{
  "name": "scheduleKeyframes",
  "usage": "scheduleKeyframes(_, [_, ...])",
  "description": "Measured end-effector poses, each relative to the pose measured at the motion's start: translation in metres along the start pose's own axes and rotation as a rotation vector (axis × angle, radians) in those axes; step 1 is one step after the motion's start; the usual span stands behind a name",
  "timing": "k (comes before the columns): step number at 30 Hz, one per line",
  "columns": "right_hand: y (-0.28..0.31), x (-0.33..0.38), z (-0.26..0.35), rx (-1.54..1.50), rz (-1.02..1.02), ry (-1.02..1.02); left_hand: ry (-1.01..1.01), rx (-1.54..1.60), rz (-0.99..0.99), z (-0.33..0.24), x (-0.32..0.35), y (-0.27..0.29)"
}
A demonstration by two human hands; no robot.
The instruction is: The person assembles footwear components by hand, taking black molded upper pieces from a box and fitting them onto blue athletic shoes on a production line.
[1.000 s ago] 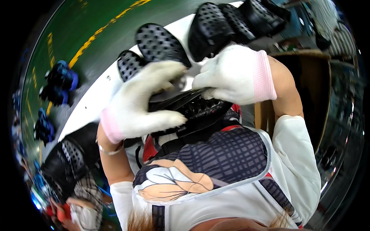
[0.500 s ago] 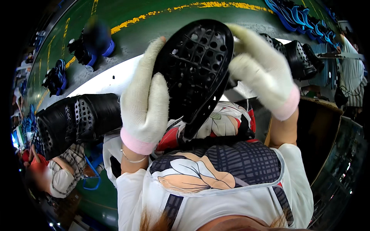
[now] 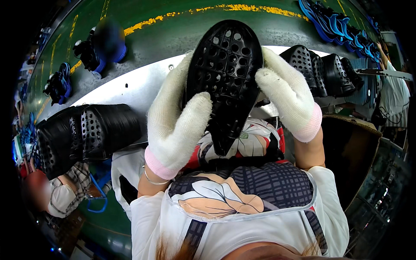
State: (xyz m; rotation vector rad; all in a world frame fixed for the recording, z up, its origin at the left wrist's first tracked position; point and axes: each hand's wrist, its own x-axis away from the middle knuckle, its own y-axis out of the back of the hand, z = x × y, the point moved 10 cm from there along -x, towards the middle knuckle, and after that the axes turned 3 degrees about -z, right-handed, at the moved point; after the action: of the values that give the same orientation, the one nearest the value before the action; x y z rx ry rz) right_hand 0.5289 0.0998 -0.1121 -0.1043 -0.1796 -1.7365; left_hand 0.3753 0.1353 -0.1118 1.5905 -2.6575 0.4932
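A black clog (image 3: 224,73) with rows of round holes hangs in front of my chest, its rounded end pointing away from me. My left hand (image 3: 177,117), in a white knitted glove with a pink cuff, grips its left edge, the thumb lying near its lower part. On the other side my right hand (image 3: 288,89), gloved the same way, closes on the right edge. The right fingers are partly hidden behind the clog. Its narrow end points down toward my flowered apron (image 3: 221,193).
More black perforated clogs (image 3: 93,134) stand in a row at left, and others (image 3: 303,65) at right on a pale metal surface (image 3: 138,93). A brown box (image 3: 346,156) sits by my right arm. Blue shoe parts (image 3: 333,26) line the far right. A person (image 3: 65,193) sits at lower left.
The clog has turned from a slant to nearly upright. My left hand has shifted right with it, and my right hand has moved down and in against its edge.
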Motion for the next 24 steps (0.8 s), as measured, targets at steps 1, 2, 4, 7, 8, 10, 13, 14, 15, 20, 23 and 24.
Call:
scheduleKeyframes(1, [0.000,0.000,0.003,0.011,-0.008,0.002,-0.004,-0.015,-0.001,-0.001,0.000,-0.001])
scheduleKeyframes(2, [0.000,0.001,0.007,0.023,-0.017,0.005,-0.009,-0.030,0.000,-0.003,0.001,-0.002])
scheduleKeyframes(4, [0.006,-0.003,0.010,0.113,-0.041,-0.028,-0.063,0.067,0.051,-0.002,0.000,-0.007])
scheduleKeyframes(7, [0.010,0.002,0.013,0.025,-0.012,0.062,-0.043,0.138,0.114,0.011,0.004,-0.015])
scheduleKeyframes(8, [0.010,0.007,0.011,-0.046,0.021,0.118,-0.024,0.158,0.130,0.014,0.009,-0.019])
scheduleKeyframes(10, [0.016,0.017,0.001,-0.179,0.066,0.222,0.129,0.248,0.216,0.035,0.018,-0.039])
scheduleKeyframes(13, [0.020,0.023,0.000,-0.463,0.132,0.282,0.317,0.404,0.306,0.054,0.031,-0.058])
scheduleKeyframes(14, [0.019,0.015,0.000,-0.597,0.172,0.266,0.347,0.460,0.302,0.057,0.032,-0.061])
scheduleKeyframes(15, [0.017,0.008,-0.001,-0.731,0.212,0.243,0.301,0.456,0.311,0.051,0.030,-0.062])
scheduleKeyframes(20, [0.014,0.001,0.040,0.046,-0.083,0.413,0.288,0.367,0.261,0.037,0.023,-0.058])
scheduleKeyframes(23, [0.010,0.001,0.044,-0.204,0.007,0.391,0.458,0.533,0.205,0.047,0.024,-0.050])
scheduleKeyframes(24, [0.014,-0.002,0.041,-0.254,-0.012,0.363,0.446,0.604,0.196,0.046,0.023,-0.048])
